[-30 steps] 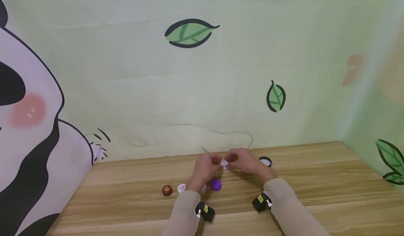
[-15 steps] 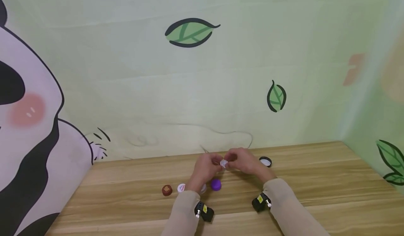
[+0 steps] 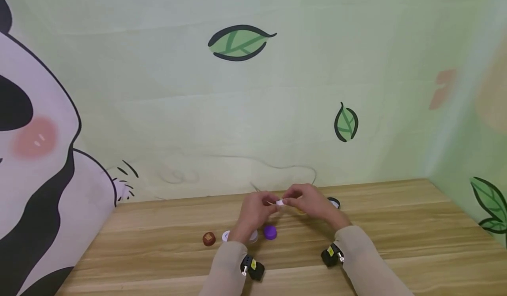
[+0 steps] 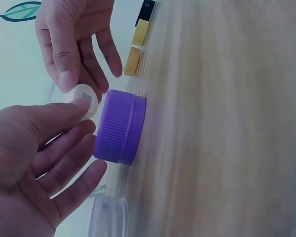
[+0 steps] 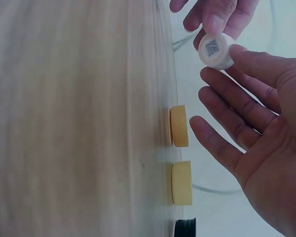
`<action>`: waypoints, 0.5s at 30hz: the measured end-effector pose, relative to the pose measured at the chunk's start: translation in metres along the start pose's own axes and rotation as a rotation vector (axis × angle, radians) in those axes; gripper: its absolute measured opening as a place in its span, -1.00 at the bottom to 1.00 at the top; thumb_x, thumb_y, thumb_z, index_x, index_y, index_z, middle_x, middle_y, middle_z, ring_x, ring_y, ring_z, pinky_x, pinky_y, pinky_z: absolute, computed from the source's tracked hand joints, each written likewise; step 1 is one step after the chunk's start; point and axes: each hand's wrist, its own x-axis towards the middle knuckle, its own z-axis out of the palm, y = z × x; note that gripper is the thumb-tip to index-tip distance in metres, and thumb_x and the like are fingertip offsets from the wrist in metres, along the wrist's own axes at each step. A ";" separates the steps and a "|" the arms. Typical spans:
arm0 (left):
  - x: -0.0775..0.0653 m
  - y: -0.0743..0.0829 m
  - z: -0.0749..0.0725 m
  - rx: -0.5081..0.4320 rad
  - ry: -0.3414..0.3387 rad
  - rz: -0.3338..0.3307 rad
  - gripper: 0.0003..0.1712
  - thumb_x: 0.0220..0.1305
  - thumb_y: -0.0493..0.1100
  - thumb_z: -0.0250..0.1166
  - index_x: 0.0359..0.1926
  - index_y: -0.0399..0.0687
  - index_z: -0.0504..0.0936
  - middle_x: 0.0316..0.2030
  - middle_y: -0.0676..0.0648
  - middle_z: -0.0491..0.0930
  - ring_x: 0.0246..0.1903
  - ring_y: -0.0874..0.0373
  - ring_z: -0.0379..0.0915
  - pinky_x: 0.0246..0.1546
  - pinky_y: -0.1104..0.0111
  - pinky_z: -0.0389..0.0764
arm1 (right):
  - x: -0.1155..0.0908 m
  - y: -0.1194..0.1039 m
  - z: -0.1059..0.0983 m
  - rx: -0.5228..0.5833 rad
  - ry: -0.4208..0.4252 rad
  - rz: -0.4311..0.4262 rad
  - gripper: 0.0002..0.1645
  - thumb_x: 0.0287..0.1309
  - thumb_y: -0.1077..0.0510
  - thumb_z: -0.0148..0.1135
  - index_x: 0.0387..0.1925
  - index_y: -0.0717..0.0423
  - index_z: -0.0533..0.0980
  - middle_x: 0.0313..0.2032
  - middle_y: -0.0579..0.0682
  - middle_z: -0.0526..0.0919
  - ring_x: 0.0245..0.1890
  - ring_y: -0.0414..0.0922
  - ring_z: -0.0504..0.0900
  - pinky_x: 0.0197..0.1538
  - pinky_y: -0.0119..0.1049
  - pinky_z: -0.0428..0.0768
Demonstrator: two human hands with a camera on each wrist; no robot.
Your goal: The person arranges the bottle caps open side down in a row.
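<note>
A small white bottle cap (image 3: 280, 202) is held up between both hands at the back of the table. My left hand (image 3: 253, 212) pinches it from the left, thumb lying over its face in the left wrist view. From the other side my right hand (image 3: 313, 203) pinches its edge between thumb and fingers. A grey square print shows on the face of the cap in the right wrist view. Close below the left fingers, a purple ribbed cap (image 4: 119, 127) stands on the table.
Left of the purple cap are a clear cap (image 3: 253, 237), a white printed cap (image 3: 226, 236), partly hidden by the left wrist, and a brown cap (image 3: 209, 239). Two yellow caps (image 5: 179, 126) and a black-rimmed lid (image 3: 334, 202) lie by the right hand. A patterned wall backs the table (image 3: 396, 225).
The white cap has tilted and risen slightly between the fingers. My right hand has shifted a little right, now partly covering the black-rimmed lid; a bit of yellow shows beneath it.
</note>
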 end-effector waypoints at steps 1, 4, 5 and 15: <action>0.000 0.000 0.000 0.006 0.000 -0.002 -0.89 0.28 -0.26 0.55 -0.18 -0.11 0.82 -0.28 0.00 0.79 -0.24 0.11 0.70 -0.24 0.29 0.67 | -0.001 0.001 0.000 0.007 -0.001 -0.002 -0.90 0.43 0.12 0.38 -0.13 0.04 0.72 -0.15 -0.11 0.77 0.03 0.02 0.68 -0.01 -0.06 0.68; 0.000 0.001 0.000 0.019 -0.007 -0.006 -0.90 0.33 -0.21 0.52 -0.16 -0.09 0.83 -0.27 0.03 0.79 -0.26 0.16 0.65 -0.25 0.30 0.64 | -0.003 0.003 -0.001 0.032 -0.008 -0.017 -0.88 0.39 0.12 0.42 -0.12 0.05 0.71 -0.14 -0.09 0.76 0.02 0.00 0.68 -0.01 -0.05 0.66; 0.000 0.001 0.000 0.020 -0.007 -0.003 -0.90 0.35 -0.20 0.51 -0.15 -0.09 0.83 -0.27 0.04 0.79 -0.27 0.17 0.64 -0.26 0.29 0.64 | -0.003 0.003 -0.002 0.040 -0.010 -0.022 -0.87 0.38 0.13 0.43 -0.11 0.06 0.71 -0.14 -0.08 0.76 0.01 0.00 0.69 -0.02 -0.04 0.66; -0.002 0.003 -0.002 0.014 -0.008 0.062 -0.85 0.36 -0.21 0.50 -0.09 -0.12 0.82 -0.23 0.01 0.81 -0.21 0.10 0.70 -0.20 0.28 0.66 | -0.005 0.001 -0.003 0.038 0.000 -0.029 -0.89 0.41 0.12 0.40 -0.11 0.04 0.71 -0.15 -0.11 0.75 -0.01 -0.05 0.67 0.01 -0.03 0.65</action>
